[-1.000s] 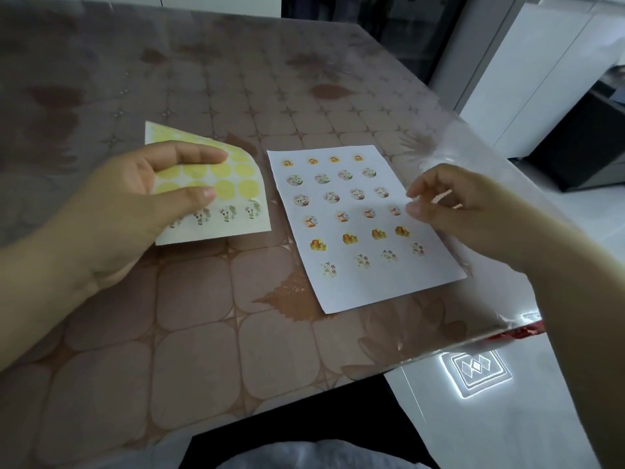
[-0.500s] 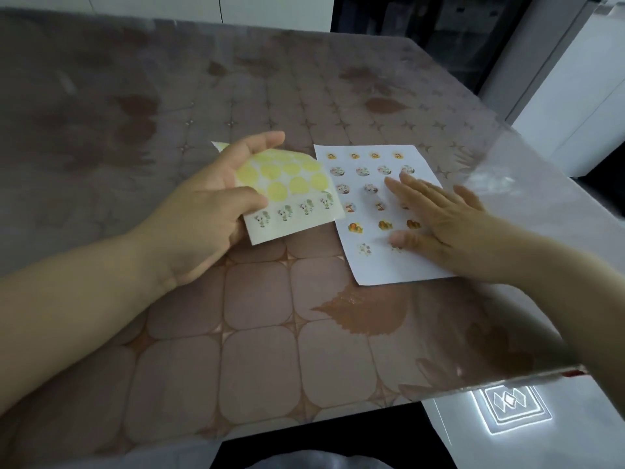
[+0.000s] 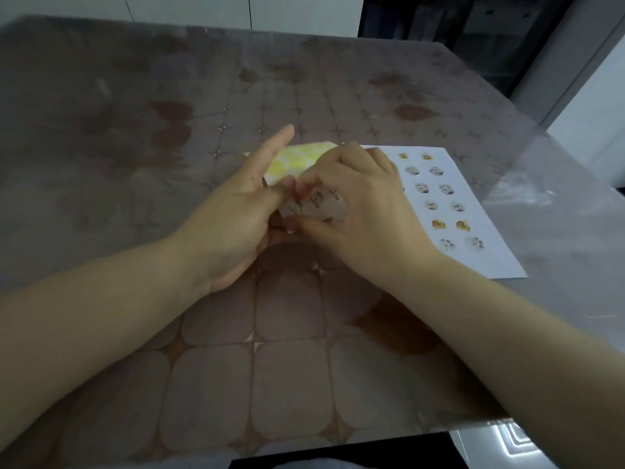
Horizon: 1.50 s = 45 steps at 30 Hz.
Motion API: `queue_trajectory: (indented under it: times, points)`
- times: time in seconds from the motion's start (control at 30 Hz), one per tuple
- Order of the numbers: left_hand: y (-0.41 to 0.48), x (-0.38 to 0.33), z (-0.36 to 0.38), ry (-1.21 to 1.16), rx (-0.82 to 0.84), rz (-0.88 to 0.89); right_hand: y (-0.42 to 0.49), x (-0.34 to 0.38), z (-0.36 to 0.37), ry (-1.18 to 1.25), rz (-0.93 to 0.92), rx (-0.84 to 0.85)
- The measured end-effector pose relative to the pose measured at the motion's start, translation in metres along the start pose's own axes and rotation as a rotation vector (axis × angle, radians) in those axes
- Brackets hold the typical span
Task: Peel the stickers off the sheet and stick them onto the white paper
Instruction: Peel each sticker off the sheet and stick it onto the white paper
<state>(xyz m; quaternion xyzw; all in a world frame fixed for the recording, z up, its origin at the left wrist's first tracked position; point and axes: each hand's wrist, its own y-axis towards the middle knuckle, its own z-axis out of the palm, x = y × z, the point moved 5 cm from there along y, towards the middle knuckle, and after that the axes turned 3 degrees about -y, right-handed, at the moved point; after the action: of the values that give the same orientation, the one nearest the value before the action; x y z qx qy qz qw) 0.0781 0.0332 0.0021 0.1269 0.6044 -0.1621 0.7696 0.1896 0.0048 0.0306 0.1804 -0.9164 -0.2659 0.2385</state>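
R fingertips (image 3: 303, 183): curled down onto the picture row of the sticker sheet (image 3: 292, 160), thumb set at its near edge; the sheet is pinched betw. them. Whether a sticker edge is lifted yet can't be told, too small and blurred.
L thumb (image 3: 280, 195): pressed on the sheet's face, next to the R fingertips; forefinger is stretched out behind the sheet, other fingers hidden under it.
R hand (image 3: 368, 211): held over the sheet's right part and the left edge of the white paper (image 3: 490, 255).
L hand (image 3: 233, 218): the sheet is gripped and tilted up off the table (image 3: 287, 367).
Sheet, where: betw. both hands, just left of the paper, bent into a curve.
Sheet, feel: judged v. light, thin, floppy; glossy backing prob. slippery; creased easily.
Left-over stickers (image 3: 316, 199): one row seen, tiny, thin, prob. torn or curled if pulled fast.
Where to take hold: a sticker's rim is best lifted w. a nail, sheet bent back under it; sheet braced close to that spot.
Paper: flat on table; rows of stuck stickers (image 3: 439, 189) are seen on it, a bare strip near the front.
Brands/labels/writing: none readable; only small pictures.
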Motion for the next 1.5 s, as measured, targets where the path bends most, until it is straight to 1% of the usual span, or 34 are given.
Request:
queue_trajectory:
  times: [0.13, 0.2, 0.57, 0.63, 0.83, 1.07, 1.37, 1.43, 1.5]
  points:
    - [0.001, 0.004, -0.001, -0.067, 0.046, -0.067, -0.003, -0.012, 0.002, -0.005, 0.028, -0.048]
    - [0.001, 0.006, 0.0, -0.051, 0.06, -0.076, -0.004, -0.016, 0.0, 0.005, 0.034, -0.062]
    - [-0.001, 0.005, 0.003, -0.009, 0.098, -0.023, -0.008, -0.009, -0.002, 0.01, -0.067, -0.168]
    - [-0.002, 0.004, 0.005, -0.016, 0.104, -0.021, -0.008, -0.008, -0.002, 0.01, -0.061, -0.17]
    - [-0.002, 0.001, 0.006, -0.009, 0.12, 0.005, -0.009, -0.013, -0.005, 0.008, 0.031, -0.176]
    - [-0.001, 0.003, 0.005, 0.0, 0.107, -0.003, -0.008, -0.011, -0.005, -0.004, -0.008, -0.21]
    - [-0.001, 0.001, 0.004, -0.043, 0.078, -0.014, -0.007, -0.008, -0.005, 0.037, -0.035, -0.152]
    - [-0.001, 0.001, 0.003, -0.051, 0.07, -0.027, -0.007, -0.01, -0.004, 0.113, -0.013, -0.095]
    - [0.0, 0.002, 0.001, -0.047, 0.055, -0.036, -0.008, -0.013, -0.005, 0.24, 0.033, -0.012]
